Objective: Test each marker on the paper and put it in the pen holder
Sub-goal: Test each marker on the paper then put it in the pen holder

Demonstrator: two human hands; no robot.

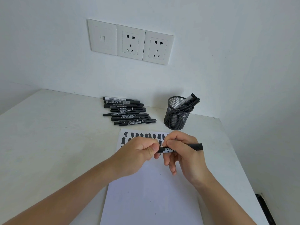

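We are looking down on a white table [48, 135] set against a wall. The left hand [139, 153] is clenching its grip round the left end of a black marker [193, 146]. The right hand [183, 153] is pinching the barrel between thumb and forefinger, so its grip is grasping the same marker. The marker is lying level between the two hands, over the paper [151, 200], its right end sticking out past the right hand. We are noting rows of black test strokes [146, 135] along the far edge of the paper. Beyond it, a pile of markers [128, 112] is lying on the table to the left, and a mesh pen holder [177, 117] is standing to the right, holding several leaning markers [191, 101]
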